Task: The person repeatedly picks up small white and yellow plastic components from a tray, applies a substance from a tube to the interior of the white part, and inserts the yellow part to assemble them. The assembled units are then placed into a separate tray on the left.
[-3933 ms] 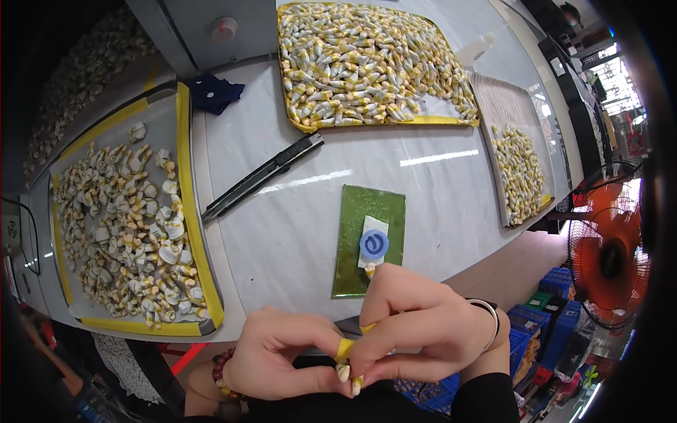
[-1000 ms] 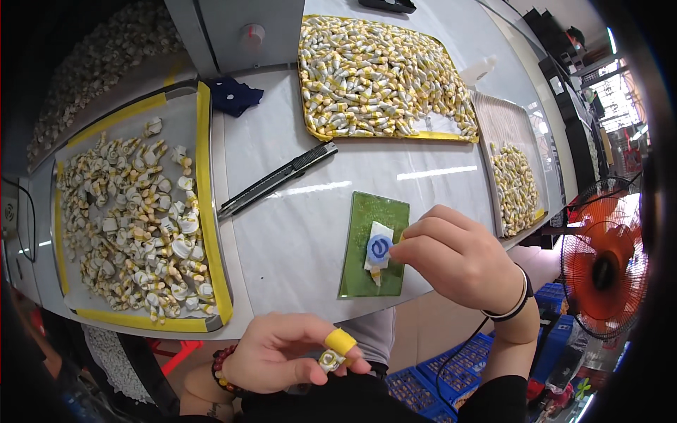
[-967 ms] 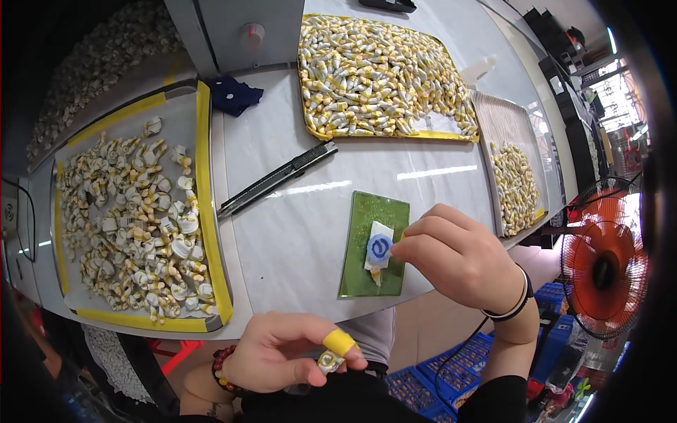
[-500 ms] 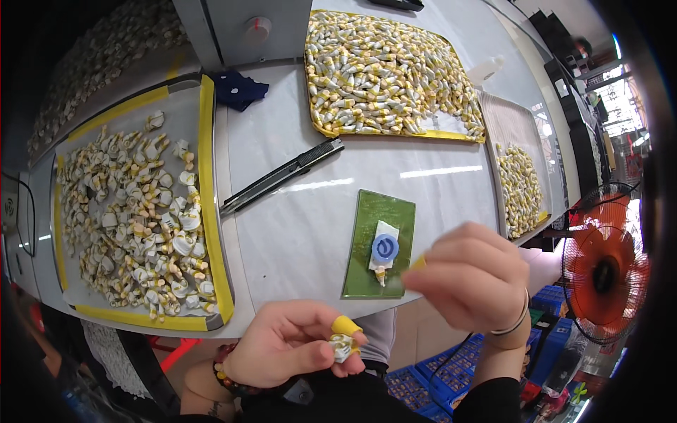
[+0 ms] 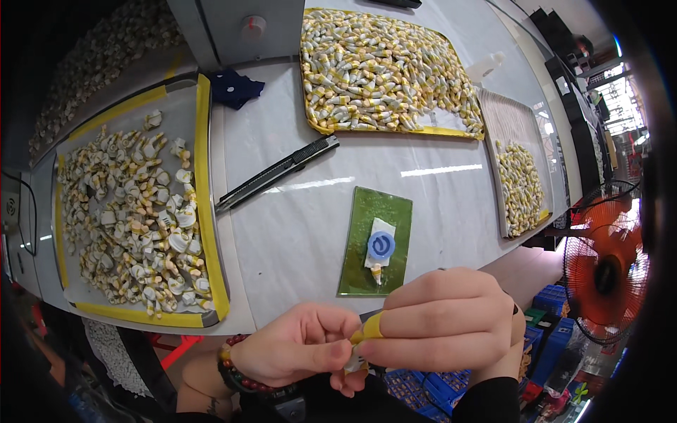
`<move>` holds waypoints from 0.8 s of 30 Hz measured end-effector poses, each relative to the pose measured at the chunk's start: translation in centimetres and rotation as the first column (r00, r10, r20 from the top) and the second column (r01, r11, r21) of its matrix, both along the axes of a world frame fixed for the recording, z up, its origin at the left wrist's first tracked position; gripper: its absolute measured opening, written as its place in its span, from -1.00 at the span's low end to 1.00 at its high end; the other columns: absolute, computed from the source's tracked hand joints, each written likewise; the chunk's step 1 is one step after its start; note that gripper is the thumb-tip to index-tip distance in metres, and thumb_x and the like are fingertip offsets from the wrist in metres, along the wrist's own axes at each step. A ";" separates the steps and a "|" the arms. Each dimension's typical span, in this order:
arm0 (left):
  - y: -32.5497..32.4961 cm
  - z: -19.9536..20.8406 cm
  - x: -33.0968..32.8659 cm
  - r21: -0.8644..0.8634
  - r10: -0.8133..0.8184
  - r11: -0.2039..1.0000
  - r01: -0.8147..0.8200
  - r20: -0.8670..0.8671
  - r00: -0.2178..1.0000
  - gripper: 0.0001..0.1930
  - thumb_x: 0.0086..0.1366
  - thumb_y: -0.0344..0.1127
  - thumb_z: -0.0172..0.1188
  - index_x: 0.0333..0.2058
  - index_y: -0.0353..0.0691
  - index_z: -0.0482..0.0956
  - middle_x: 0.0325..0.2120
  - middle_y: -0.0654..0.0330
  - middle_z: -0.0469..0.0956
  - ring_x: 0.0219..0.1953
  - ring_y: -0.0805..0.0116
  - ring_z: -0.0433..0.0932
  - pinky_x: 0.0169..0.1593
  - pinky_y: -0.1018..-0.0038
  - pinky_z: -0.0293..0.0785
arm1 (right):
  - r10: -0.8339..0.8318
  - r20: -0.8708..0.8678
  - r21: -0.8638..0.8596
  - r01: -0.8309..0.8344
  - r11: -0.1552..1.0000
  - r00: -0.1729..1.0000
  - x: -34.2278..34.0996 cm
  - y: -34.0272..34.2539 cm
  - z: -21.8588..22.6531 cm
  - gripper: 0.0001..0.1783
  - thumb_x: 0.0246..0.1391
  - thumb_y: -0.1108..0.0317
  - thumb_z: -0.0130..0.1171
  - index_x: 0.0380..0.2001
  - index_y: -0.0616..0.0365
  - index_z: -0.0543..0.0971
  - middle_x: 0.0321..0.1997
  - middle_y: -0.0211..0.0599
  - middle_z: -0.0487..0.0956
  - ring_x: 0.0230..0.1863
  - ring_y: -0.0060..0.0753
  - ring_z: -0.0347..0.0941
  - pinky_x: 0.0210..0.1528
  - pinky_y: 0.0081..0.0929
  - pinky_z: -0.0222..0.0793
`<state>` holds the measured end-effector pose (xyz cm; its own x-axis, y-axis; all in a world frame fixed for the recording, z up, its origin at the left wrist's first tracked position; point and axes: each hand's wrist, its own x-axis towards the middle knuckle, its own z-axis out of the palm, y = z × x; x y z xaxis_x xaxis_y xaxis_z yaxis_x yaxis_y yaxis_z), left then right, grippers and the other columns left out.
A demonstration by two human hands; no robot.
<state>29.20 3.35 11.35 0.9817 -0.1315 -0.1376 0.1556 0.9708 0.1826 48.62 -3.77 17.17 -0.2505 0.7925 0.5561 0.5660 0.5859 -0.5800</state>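
The flat pad (image 5: pixel 350 278) is green. On it, the round mould (image 5: pixel 381 245) is blue, with a darker blue curl in its middle, and the paper (image 5: pixel 379 224) under it is white. The small held piece (image 5: pixel 355 363) is mostly white. The finger wrap (image 5: pixel 371 326) is bright yellow. The left tray (image 5: pixel 176 116) has yellow tape (image 5: pixel 203 134) on its edges, and its pieces (image 5: pixel 179 242) are white, yellow and peach. The right tray (image 5: pixel 506 113) is pale beige with wavy stripes. The utility knife (image 5: pixel 278 174) is black. The cloth (image 5: pixel 236 88) is dark blue with white spots. The bead bracelet (image 5: pixel 229 366) is mostly dark red. The fan blades (image 5: pixel 603 240) are orange. The crates (image 5: pixel 437 384) are blue.
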 end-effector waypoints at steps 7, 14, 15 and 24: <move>0.0 0.1 0.0 0.006 0.002 1.000 -0.002 -0.016 1.000 -0.71 0.29 -0.19 0.09 -0.24 -0.35 0.41 -0.41 0.17 0.54 -0.36 0.48 0.56 -0.31 0.69 0.43 | 0.009 -0.009 -0.010 -0.010 1.000 1.000 0.0 0.0 -0.3 -0.85 -0.27 0.55 0.26 -0.49 0.18 0.63 -0.42 -0.34 0.59 -0.48 -0.46 0.51 -0.48 -0.66 0.46; 0.4 0.6 0.0 0.187 0.030 0.982 -0.013 -0.087 0.996 -0.71 0.25 -0.23 0.14 -0.22 -0.36 0.41 -0.39 0.10 0.56 -0.33 0.41 0.57 -0.28 0.63 0.47 | 0.114 0.086 -0.097 -0.106 0.990 0.990 0.9 0.1 0.9 -0.83 -0.14 0.52 0.19 -0.38 0.23 0.62 -0.34 -0.21 0.58 -0.39 -0.33 0.51 -0.38 -0.58 0.47; 0.4 0.7 0.0 0.230 0.067 0.972 -0.043 -0.098 0.993 -0.70 0.23 -0.23 0.17 -0.22 -0.37 0.41 -0.38 0.07 0.56 -0.32 0.39 0.58 -0.27 0.61 0.48 | 0.056 0.083 -0.062 -0.051 0.997 0.995 0.9 -0.3 0.8 -0.83 -0.13 0.51 0.18 -0.37 0.22 0.62 -0.33 -0.19 0.58 -0.38 -0.32 0.51 -0.37 -0.56 0.47; 0.0 0.2 -0.8 0.336 0.356 0.894 -0.298 -0.126 0.926 -0.61 0.13 -0.15 0.27 -0.32 -0.42 0.45 -0.56 0.00 0.54 -0.50 0.26 0.51 -0.38 0.26 0.56 | -0.784 0.467 0.035 0.877 0.479 0.409 11.9 -5.2 2.4 -0.84 -0.14 0.56 0.18 -0.38 0.23 0.56 -0.33 -0.26 0.56 -0.31 -0.33 0.46 -0.35 -0.52 0.31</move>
<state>28.38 3.37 11.56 0.9163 0.2697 -0.2960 -0.1030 0.8730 0.4768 60.52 -9.02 19.60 0.4531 0.7955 0.4023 0.8911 -0.3924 -0.2279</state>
